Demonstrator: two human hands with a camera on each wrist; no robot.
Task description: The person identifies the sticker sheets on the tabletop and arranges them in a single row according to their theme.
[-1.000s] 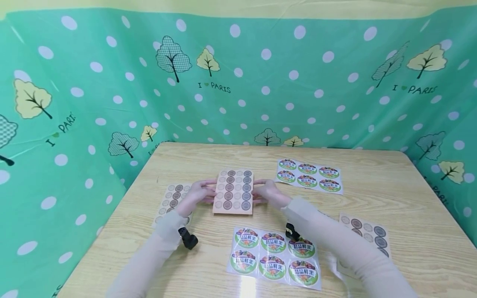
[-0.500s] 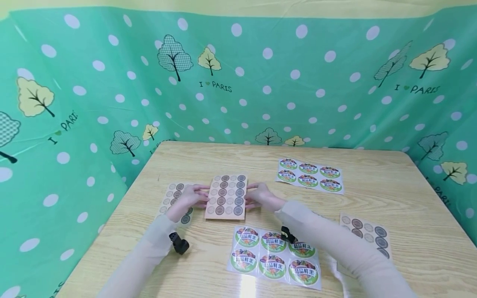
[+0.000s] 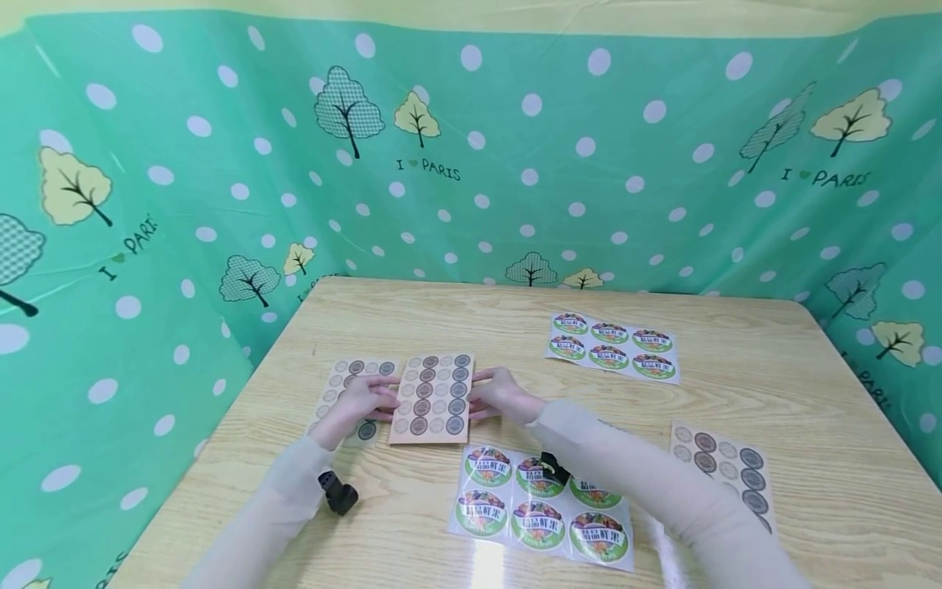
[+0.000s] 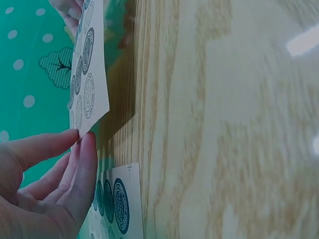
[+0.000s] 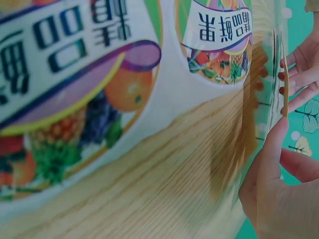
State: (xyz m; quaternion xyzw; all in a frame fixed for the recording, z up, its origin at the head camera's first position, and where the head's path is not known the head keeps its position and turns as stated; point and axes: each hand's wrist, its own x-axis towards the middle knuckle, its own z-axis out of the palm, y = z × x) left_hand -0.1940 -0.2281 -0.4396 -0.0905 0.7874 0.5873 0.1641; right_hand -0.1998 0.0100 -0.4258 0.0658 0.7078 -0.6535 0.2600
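Your left hand (image 3: 363, 401) pinches the left long edge of the sticker sheet (image 3: 432, 399), thumb and fingers closed narrowly on it. Your right hand (image 3: 504, 394) grips the opposite edge, so the sheet lies directly between your two hands, touching both. The left wrist view shows it raised off the wooden table (image 3: 412, 523), its shadow falling beneath.

The sheet's long axis runs away from you, its far end leaning slightly to your right; one short edge faces you and the other faces the curtain (image 3: 471, 204). Its printed side is up, with round stickers in four columns, pale and dark by turns.

Just beyond your left fingers, partly covered by that hand, lies a left-hand sheet (image 3: 340, 381) of similar circles. Nearer you and to the right, under your right forearm, is a fruit-label sheet (image 3: 540, 511). Farther out, a second fruit-label sheet (image 3: 611, 348) lies behind your right hand, and another circle sheet (image 3: 724, 466) lies well to the right, partly hidden by your sleeve (image 3: 625, 466).
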